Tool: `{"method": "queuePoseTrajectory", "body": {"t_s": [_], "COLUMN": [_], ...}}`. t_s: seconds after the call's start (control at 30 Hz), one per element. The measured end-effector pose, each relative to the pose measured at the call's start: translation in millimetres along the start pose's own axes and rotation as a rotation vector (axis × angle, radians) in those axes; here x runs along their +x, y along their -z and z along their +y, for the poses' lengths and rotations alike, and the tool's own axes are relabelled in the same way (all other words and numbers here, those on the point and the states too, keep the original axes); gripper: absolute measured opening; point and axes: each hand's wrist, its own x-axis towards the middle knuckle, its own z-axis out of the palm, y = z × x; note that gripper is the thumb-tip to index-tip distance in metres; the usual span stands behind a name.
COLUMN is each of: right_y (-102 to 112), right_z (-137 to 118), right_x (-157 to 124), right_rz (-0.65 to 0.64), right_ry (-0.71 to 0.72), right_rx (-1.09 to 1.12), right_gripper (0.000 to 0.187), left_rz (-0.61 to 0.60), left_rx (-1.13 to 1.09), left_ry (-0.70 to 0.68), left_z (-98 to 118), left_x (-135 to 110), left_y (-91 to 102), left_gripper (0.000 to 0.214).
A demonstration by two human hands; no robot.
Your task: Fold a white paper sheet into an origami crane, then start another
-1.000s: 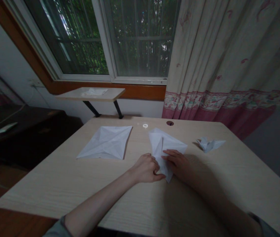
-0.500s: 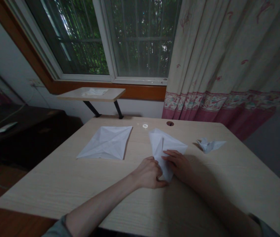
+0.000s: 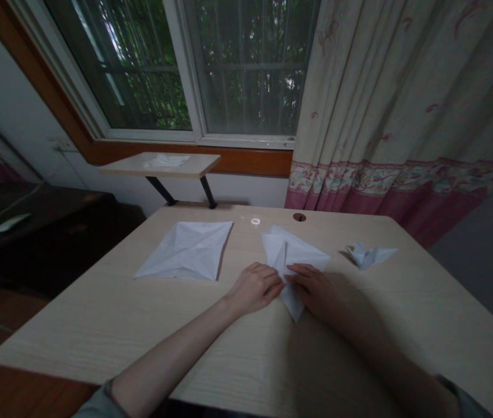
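Observation:
A partly folded sheet of white paper [image 3: 294, 247] lies on the table, its narrow point towards me and one folded flap standing out near its middle. My left hand [image 3: 256, 287] is at its left edge, fingers curled together and closed on the paper there; the thumb is mostly hidden. Flat across the right side of the sheet rests my right hand [image 3: 316, 292], fingers stretched out and pressing it down. To the right sits a small folded paper bird [image 3: 369, 255]. An opened-out, creased white sheet [image 3: 189, 251] lies to the left.
The pale wooden table [image 3: 177, 331] carries a raised shelf [image 3: 129, 166] at its back left, with white paper [image 3: 168, 161] on top. A round cable hole [image 3: 299, 217] is near the back edge. Beyond stand a window and a patterned curtain [image 3: 359, 116]. A dark cabinet [image 3: 55, 220] is at left.
My left hand has shifted up along the paper's left edge, away from the near point, and its thumb no longer reaches out. The right hand and the paper have hardly moved.

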Motion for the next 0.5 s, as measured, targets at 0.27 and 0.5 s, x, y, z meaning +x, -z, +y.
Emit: {"method": "queuePoseTrajectory", "body": {"t_s": [0.27,0.5], "right_y": [-2.2,-9.1], "right_z": [0.8,6.9], "right_x": [-0.3,-2.7], "right_rz": [0.025,0.134], "right_ry": [-0.022,-0.034], "right_rx": [0.053,0.130], "right_gripper": [0.044,0.040], "left_rz": [-0.006,-0.016], "left_rx": [0.014,-0.014], "left_ry": [0.081,0.089], "left_z": [0.0,-3.5], "left_x": [1.7,-0.7], "left_y": [0.1,-0.5], "left_gripper": [0.026,0.025]}}
